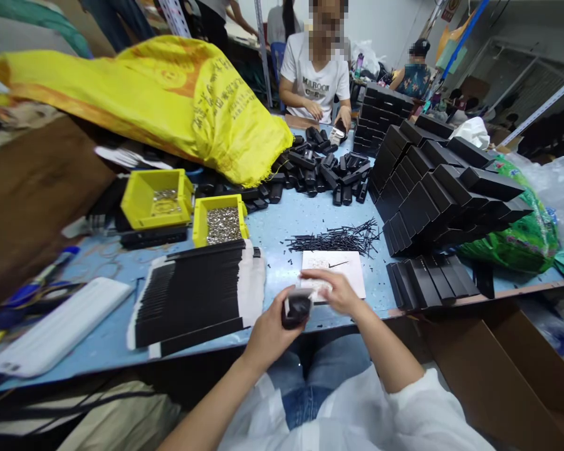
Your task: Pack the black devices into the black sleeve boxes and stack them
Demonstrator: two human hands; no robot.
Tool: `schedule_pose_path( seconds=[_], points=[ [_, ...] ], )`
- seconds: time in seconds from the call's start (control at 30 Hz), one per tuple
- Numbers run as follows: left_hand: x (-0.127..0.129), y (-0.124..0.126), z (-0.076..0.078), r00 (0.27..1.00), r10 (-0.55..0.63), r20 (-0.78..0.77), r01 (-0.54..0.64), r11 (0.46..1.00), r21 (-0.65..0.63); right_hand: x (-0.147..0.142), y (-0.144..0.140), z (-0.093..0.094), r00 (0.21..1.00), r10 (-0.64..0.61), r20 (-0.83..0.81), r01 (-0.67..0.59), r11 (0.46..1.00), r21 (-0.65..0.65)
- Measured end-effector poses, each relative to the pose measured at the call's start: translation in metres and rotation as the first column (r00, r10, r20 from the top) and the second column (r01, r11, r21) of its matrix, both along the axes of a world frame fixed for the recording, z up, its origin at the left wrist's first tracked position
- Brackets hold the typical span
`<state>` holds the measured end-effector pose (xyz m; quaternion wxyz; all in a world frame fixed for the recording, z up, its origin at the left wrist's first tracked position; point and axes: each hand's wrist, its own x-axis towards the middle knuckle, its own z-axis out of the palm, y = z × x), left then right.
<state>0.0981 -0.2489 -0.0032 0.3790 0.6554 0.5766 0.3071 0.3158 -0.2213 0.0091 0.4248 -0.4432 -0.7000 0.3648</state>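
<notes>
Near the table's front edge, my left hand [273,331] is wrapped round a small black object [297,310] with a pale upper edge, its exact kind unclear. Close beside it, on the right, is my right hand [342,293], fingers curled round something whitish and blurred that I cannot make out. Under and behind the right hand lies a white pad [355,282] with a thin black stick [338,264] and small specks on it. Just beyond the pad is a loose pile of thin black sticks [338,240].
Left of my hands lie stacked flat black cartons [192,294]; behind them stand yellow bins [197,219] of small metal parts. A yellow sack [207,106] and black pieces [329,172] lie farther back. Black boxes [432,194] are piled right. A person [314,75] sits opposite.
</notes>
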Motion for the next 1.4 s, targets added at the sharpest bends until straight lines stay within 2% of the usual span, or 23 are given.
schedule_pose_path(
  seconds=[0.03,0.1,0.13,0.2,0.27,0.37,0.43,0.5,0.57,0.6,0.67,0.73,0.8,0.87,0.93,1.03,1.2,1.27,1.4],
  points=[
    [-0.001,0.001,-0.001,0.997,-0.037,-0.069,0.035,0.999,-0.026,0.013,0.009,-0.007,0.990,-0.068,0.124,0.070,0.998,-0.011],
    [-0.001,0.006,-0.002,0.989,-0.057,-0.136,0.050,0.997,-0.058,0.040,0.025,-0.020,0.922,-0.243,0.302,0.253,0.967,0.004],
    [0.000,0.010,-0.001,0.987,-0.064,-0.148,0.058,0.997,-0.043,0.050,0.030,-0.026,0.897,-0.279,0.344,0.296,0.955,0.003],
    [0.002,0.016,0.001,0.984,-0.102,-0.144,0.103,0.995,-0.002,0.059,0.032,-0.032,0.890,-0.280,0.359,0.303,0.953,-0.008],
    [0.005,0.020,0.002,0.981,-0.143,-0.133,0.149,0.988,0.036,0.047,0.023,-0.030,0.904,-0.324,0.279,0.338,0.941,-0.005],
    [0.009,0.023,0.002,0.969,-0.199,-0.146,0.208,0.977,0.052,0.007,0.004,-0.012,0.908,-0.417,-0.038,0.415,0.908,-0.058],
    [0.009,0.023,-0.002,0.968,-0.209,-0.139,0.214,0.977,0.021,-0.020,-0.007,0.000,0.912,-0.389,-0.129,0.384,0.921,-0.058],
    [0.007,0.024,-0.011,0.978,-0.181,-0.101,0.184,0.983,0.015,-0.036,-0.011,0.006,0.952,-0.305,-0.011,0.305,0.952,0.020],
    [0.004,0.026,-0.021,0.986,-0.156,-0.052,0.160,0.984,0.077,-0.041,-0.011,0.005,0.954,-0.294,0.068,0.291,0.956,0.044],
    [0.003,0.026,-0.026,0.987,-0.155,-0.037,0.159,0.980,0.123,-0.041,-0.009,0.001,0.945,-0.325,0.036,0.325,0.946,-0.003],
    [0.002,0.027,-0.033,0.981,-0.192,-0.026,0.194,0.963,0.188,-0.041,-0.005,-0.010,0.929,-0.355,-0.102,0.331,0.922,-0.200],
    [0.004,0.027,-0.035,0.975,-0.224,0.003,0.220,0.959,0.177,-0.043,-0.003,-0.022,0.935,-0.260,-0.242,0.171,0.927,-0.335],
    [0.007,0.028,-0.031,0.970,-0.231,0.074,0.223,0.970,0.093,-0.048,-0.002,-0.029,0.946,-0.098,-0.310,0.008,0.960,-0.279],
    [0.010,0.030,-0.023,0.966,-0.219,0.135,0.223,0.975,-0.010,-0.052,-0.003,-0.029,0.952,-0.020,-0.306,-0.036,0.984,-0.174],
    [0.013,0.031,-0.013,0.967,-0.211,0.145,0.223,0.972,-0.073,-0.053,-0.002,-0.024,0.957,-0.008,-0.290,-0.044,0.985,-0.170],
    [0.016,0.031,-0.003,0.979,-0.178,0.096,0.186,0.979,-0.082,-0.052,-0.001,-0.017,0.940,-0.041,-0.340,-0.057,0.960,-0.274],
    [0.018,0.032,-0.001,0.980,-0.189,0.060,0.193,0.979,-0.063,-0.055,0.001,-0.019,0.914,-0.138,-0.382,0.020,0.955,-0.296],
    [0.015,0.035,-0.004,0.976,-0.210,0.059,0.213,0.976,-0.055,-0.056,0.002,-0.022,0.919,-0.136,-0.369,0.046,0.969,-0.243],
    [0.013,0.041,-0.010,0.974,-0.215,0.073,0.218,0.975,-0.035,-0.052,-0.007,-0.024,0.968,-0.039,-0.247,0.042,0.999,0.006]
  ],
)
